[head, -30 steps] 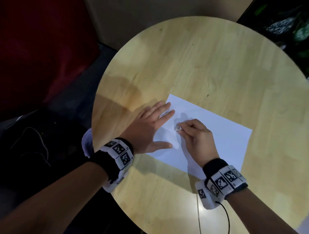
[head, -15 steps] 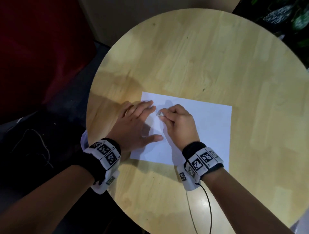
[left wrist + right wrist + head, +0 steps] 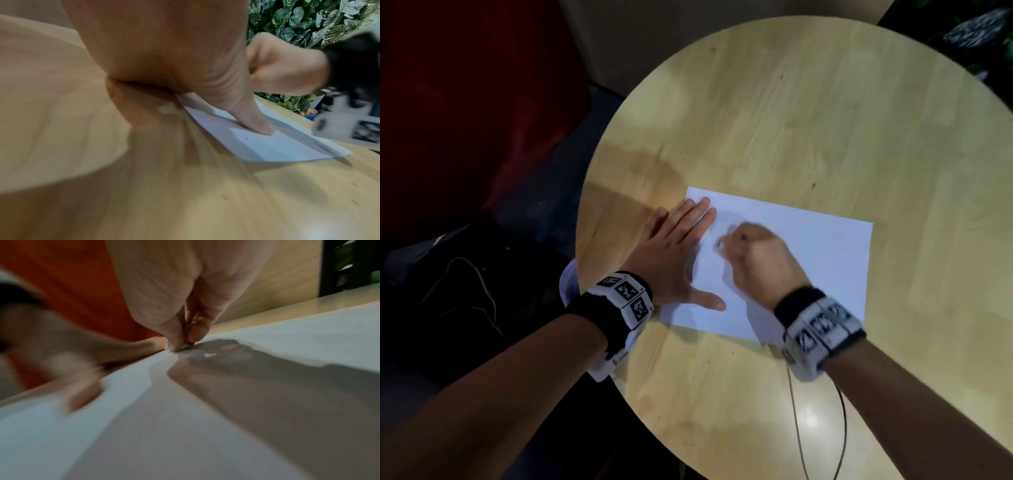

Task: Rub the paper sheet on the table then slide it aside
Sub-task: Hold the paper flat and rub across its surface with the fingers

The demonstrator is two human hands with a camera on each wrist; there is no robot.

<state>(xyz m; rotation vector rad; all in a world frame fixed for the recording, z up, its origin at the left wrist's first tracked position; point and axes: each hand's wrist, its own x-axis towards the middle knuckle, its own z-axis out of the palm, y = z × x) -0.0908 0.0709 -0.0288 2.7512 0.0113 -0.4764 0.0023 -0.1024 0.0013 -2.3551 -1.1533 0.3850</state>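
Note:
A white paper sheet (image 3: 822, 260) lies on the round wooden table (image 3: 791, 113), toward its near left side. My left hand (image 3: 671, 253) rests flat on the sheet's left end, fingers straight, thumb (image 3: 252, 121) pressed on the paper (image 3: 283, 146). My right hand (image 3: 756, 260) is curled over the sheet just right of the left fingers and looks motion-blurred. Its thumb and fingertips (image 3: 179, 340) pinch a small white eraser (image 3: 719, 244) against the paper (image 3: 205, 418). Most of the eraser is hidden by the fingers.
The table's left edge (image 3: 585, 240) runs just beside my left wrist, with dark floor and a red surface (image 3: 465, 102) beyond it. A thin black cable (image 3: 796, 428) trails from my right wristband over the near table. Leafy foliage (image 3: 308, 21) stands past the far right.
My right hand keeps shifting in small strokes over the sheet near the left fingertips and is now blurred. The left hand stays flat on the paper. The head view has shifted.

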